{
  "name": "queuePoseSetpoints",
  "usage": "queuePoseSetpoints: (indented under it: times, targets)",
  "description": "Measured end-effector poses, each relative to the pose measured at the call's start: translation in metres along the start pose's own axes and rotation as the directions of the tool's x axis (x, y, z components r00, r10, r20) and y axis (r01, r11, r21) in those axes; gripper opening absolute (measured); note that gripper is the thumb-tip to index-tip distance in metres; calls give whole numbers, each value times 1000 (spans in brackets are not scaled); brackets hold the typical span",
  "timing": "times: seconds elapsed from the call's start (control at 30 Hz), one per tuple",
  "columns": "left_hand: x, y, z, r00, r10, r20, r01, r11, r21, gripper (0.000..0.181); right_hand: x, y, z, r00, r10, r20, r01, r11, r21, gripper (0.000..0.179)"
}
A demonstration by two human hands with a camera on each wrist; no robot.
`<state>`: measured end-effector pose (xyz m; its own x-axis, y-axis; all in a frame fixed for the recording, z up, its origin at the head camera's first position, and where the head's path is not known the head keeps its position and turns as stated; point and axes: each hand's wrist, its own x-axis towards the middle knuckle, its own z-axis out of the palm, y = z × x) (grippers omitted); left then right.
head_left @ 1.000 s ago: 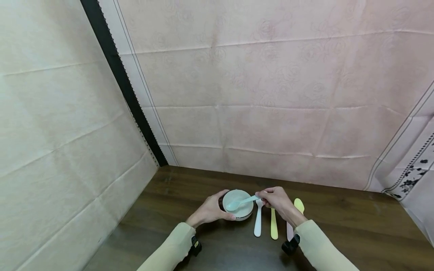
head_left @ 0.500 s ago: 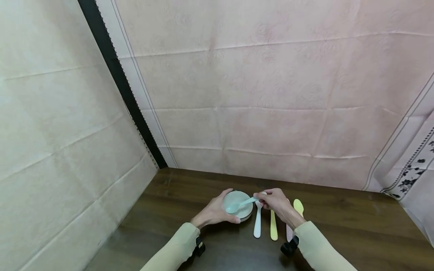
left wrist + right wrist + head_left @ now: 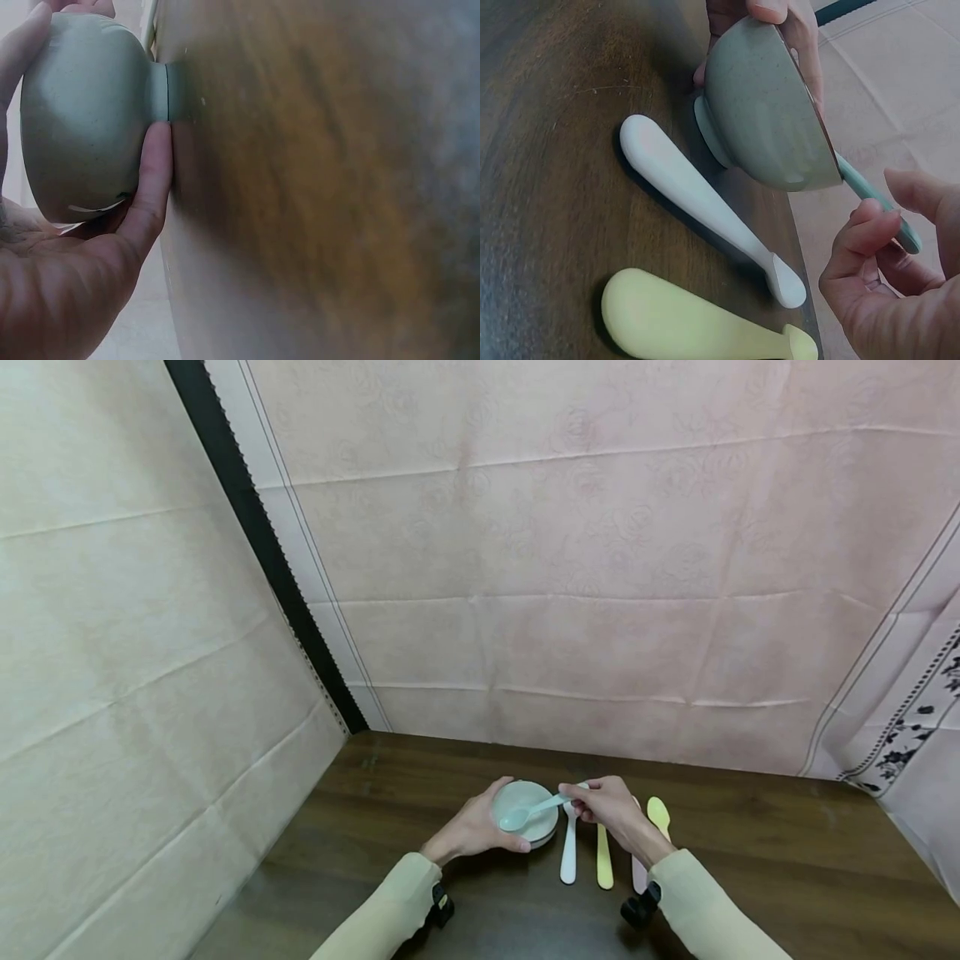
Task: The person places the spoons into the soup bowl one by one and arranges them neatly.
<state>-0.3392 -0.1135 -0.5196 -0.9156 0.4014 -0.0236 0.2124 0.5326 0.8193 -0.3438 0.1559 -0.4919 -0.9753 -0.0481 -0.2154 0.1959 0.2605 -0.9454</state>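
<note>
My left hand [image 3: 476,827] holds a pale green bowl [image 3: 534,796] from its left side, thumb at the near side. In the left wrist view, a finger reaches the foot of the bowl, right at the tabletop. A light teal spoon [image 3: 516,818] slants over the rim with its head inside the bowl. My right hand [image 3: 611,810] pinches the spoon's handle [image 3: 907,234] near its end. Just right of the bowl lie a white spoon [image 3: 569,853] and a yellow one [image 3: 604,860], close below my right hand.
A lilac utensil [image 3: 639,875] lies partly hidden under my right forearm, and another yellow spoon [image 3: 658,814] shows beyond it. The brown wooden table [image 3: 420,768] ends at a pale cloth wall [image 3: 600,652] behind and another cloth wall [image 3: 150,693] on the left.
My left hand has shifted slightly right around the bowl, its thumb further along the near side. My right hand still pinches the teal spoon, almost unmoved.
</note>
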Motion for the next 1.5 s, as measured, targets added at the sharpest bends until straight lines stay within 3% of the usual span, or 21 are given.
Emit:
queuePoseSetpoints:
  times: [0.4,0.7,1.5]
  targets:
    - [2,-2,0,1000,11,-2,-11,1000,-8,116,-5,7,-6,1000,20,14,-20,999,37,31]
    - [3,-3,2,999,34,-11,-34,999,3,114,-20,11,-15,1000,14,0,-14,1000,28,36]
    - [3,-3,0,999,53,-13,-53,999,14,113,-49,18,-38,995,-52,-86,44,995,-92,33]
